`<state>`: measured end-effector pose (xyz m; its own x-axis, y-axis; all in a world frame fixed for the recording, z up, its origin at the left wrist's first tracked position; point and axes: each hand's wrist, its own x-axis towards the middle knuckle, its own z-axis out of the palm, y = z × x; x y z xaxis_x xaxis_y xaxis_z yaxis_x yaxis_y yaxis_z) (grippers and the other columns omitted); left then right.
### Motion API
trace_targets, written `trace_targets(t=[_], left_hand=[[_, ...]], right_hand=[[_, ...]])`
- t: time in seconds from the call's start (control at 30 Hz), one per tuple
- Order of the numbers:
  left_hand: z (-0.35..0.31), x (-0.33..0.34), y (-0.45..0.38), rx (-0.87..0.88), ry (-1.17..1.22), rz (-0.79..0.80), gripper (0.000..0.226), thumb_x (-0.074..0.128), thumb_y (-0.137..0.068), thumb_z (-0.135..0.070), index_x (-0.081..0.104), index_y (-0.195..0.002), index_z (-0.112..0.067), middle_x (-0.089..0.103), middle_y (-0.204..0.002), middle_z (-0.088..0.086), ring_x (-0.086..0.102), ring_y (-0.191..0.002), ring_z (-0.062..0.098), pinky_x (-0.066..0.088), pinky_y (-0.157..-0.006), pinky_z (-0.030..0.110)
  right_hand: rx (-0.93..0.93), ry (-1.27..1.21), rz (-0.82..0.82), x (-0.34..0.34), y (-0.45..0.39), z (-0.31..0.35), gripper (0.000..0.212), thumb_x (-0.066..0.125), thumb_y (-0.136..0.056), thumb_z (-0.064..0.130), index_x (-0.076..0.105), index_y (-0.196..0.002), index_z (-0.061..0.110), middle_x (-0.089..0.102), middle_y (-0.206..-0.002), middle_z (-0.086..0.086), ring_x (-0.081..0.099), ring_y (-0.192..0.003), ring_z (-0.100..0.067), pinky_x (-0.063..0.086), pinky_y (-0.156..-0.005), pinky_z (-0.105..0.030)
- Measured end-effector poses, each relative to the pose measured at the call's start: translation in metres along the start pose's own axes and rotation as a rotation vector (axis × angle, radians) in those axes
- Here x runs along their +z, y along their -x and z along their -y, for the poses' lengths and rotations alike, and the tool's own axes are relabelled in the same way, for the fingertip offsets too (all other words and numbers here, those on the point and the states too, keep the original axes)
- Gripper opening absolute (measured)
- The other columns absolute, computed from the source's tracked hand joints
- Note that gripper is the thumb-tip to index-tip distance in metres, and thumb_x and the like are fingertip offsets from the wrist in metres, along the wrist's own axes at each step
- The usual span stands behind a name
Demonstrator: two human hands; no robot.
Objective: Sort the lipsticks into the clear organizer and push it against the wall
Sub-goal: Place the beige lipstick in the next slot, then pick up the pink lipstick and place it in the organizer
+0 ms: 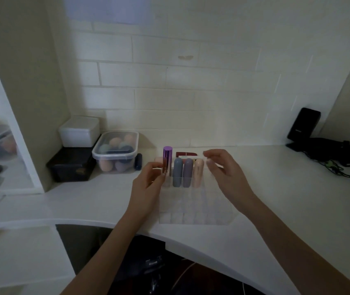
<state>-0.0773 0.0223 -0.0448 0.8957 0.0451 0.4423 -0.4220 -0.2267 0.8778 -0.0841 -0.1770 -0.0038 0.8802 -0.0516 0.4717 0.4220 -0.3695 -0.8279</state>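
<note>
Nearest the camera, two bare forearms reach over the curved front edge of the white table (88, 201). On it stands the clear plastic grid organizer (195, 211), its front rows of cells empty and its back row partly filled; it sits well apart from the cream tiled wall (169, 99), so the push has not happened.

The left hand (148, 184) pinches a shiny purple lipstick tube (167, 160) upright at the left end of the back row, apparently lowering it into a cell, base first so it drops straight. Beside it stand a grey-blue lipstick (177, 174), a mauve lipstick (187, 175) and a pale peach lipstick (198, 174), each upright in its own cell.

The right hand (226, 169) hovers at the organizer's far right corner, fingers curled loosely and grasping nothing, probably steadying or waiting.

Just behind the organizer a dark red lipstick (186, 154) lies on its side, unsorted. Further left, a clear lidded tub of makeup sponges (116, 152) stands beside a black box (71, 165).
</note>
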Motion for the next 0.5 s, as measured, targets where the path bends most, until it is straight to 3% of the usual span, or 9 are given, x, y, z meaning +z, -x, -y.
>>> trace_targets(t=[0.07, 0.17, 0.3, 0.4, 0.5], left_hand=[[-0.001, -0.001, 0.0, -0.002, 0.022, 0.011, 0.018, 0.052, -0.092, -0.003, 0.063, -0.101, -0.014, 0.068, -0.093, -0.003, 0.06, -0.08, -0.002, 0.046, -0.072, 0.014], [-0.006, -0.002, 0.002, 0.038, 0.02, 0.036, 0.013, 0.054, -0.092, -0.003, 0.062, -0.095, -0.013, 0.067, -0.089, -0.004, 0.06, -0.079, -0.001, 0.045, -0.069, 0.006], [-0.009, -0.004, 0.001, 0.059, 0.065, 0.1, 0.022, 0.05, -0.092, 0.001, 0.062, -0.084, -0.016, 0.066, -0.081, -0.008, 0.06, -0.076, 0.001, 0.046, -0.067, 0.008], [-0.002, -0.008, -0.016, 0.02, 0.065, 0.101, 0.024, 0.046, -0.095, -0.004, 0.066, -0.085, -0.012, 0.069, -0.084, -0.003, 0.063, -0.08, 0.009, 0.049, -0.072, 0.018], [0.002, -0.008, -0.041, -0.016, -0.001, 0.108, 0.026, 0.052, -0.094, -0.009, 0.069, -0.087, -0.026, 0.071, -0.087, -0.011, 0.066, -0.084, 0.004, 0.052, -0.074, 0.021]], right_hand=[[0.002, 0.053, -0.039, -0.005, 0.006, -0.002, 0.022, 0.048, -0.096, 0.017, 0.056, -0.116, 0.021, 0.06, -0.114, 0.012, 0.054, -0.099, 0.012, 0.038, -0.083, 0.002], [-0.038, 0.205, 0.051, -0.009, 0.015, -0.007, 0.026, 0.046, -0.097, 0.017, 0.052, -0.119, 0.03, 0.051, -0.114, 0.028, 0.045, -0.102, 0.021, 0.027, -0.087, 0.007], [-0.132, 0.389, 0.07, -0.009, 0.021, -0.018, 0.023, 0.047, -0.097, 0.02, 0.055, -0.113, 0.034, 0.054, -0.112, 0.021, 0.045, -0.106, 0.002, 0.023, -0.091, 0.001], [-0.089, 0.203, -0.003, -0.017, 0.005, -0.018, 0.024, 0.045, -0.098, 0.018, 0.058, -0.107, 0.036, 0.06, -0.11, 0.023, 0.054, -0.103, 0.005, 0.036, -0.089, -0.004], [0.013, -0.077, -0.048, -0.036, -0.032, -0.025, 0.028, 0.044, -0.097, 0.005, 0.062, -0.108, 0.024, 0.069, -0.106, 0.006, 0.064, -0.099, -0.008, 0.049, -0.087, -0.021]])
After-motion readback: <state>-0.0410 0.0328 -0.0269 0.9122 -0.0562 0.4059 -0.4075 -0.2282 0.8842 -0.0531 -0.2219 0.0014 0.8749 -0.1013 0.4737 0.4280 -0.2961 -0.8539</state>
